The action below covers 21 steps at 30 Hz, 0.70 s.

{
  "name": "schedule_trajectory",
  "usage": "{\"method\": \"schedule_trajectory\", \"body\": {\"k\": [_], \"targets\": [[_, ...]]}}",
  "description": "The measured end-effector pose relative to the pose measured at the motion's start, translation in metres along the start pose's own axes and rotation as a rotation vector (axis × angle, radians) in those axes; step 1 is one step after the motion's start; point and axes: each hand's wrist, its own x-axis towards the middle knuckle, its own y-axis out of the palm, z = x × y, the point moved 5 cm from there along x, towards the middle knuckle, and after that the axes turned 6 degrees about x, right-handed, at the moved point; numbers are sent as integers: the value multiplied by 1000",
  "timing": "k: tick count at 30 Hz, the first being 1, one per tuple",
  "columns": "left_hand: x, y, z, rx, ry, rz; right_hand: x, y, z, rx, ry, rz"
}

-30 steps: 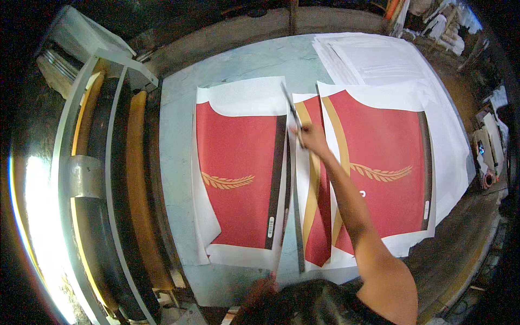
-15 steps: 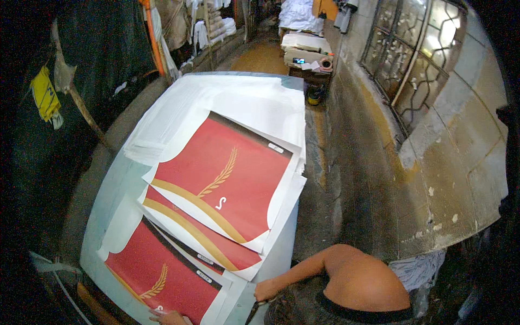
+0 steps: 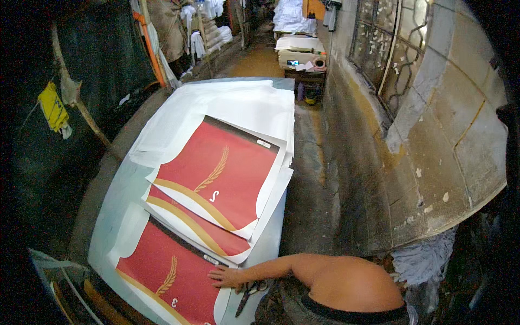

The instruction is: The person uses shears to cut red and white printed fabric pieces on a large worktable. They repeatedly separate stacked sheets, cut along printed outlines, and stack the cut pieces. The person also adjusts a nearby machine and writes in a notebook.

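My right hand (image 3: 224,276) rests with spread fingers on the lower red printed sheet (image 3: 143,257), near its dark band. Beside it, below the wrist, black scissors (image 3: 248,297) lie on the pale blue-grey table (image 3: 111,214), blades pointing toward me. The sheet has a white border, a gold leaf motif and a curved gold band. Above it, more red printed pieces (image 3: 233,162) overlap on a stack of plain white paper (image 3: 227,100). My left hand is out of view.
A cluttered side table (image 3: 300,54) and white bundles (image 3: 290,13) stand beyond the table. A concrete wall with a barred window (image 3: 390,59) runs along the right, beside a narrow floor strip (image 3: 311,206). Dark sheeting and a yellow cloth (image 3: 51,105) hang at left.
The view has swung along the table. My right hand released the scissors and moved left onto the lower sheet with fingers spread. My left hand, at the bottom half a second ago, has left view.
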Motion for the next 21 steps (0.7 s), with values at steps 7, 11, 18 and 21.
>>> {"method": "schedule_trajectory", "body": {"k": [7,11,18,21], "targets": [[-28,14,90,-246,24,149,-5,13,-28,125,-54,1],[-35,26,137,-327,-139,334,-14,-8,-18,-139,-8,73],[-57,45,135,-743,132,425,-8,-36,11,-144,-17,42],[-49,41,158,-799,-160,372,-5,-29,24,14,-84,37]]}}
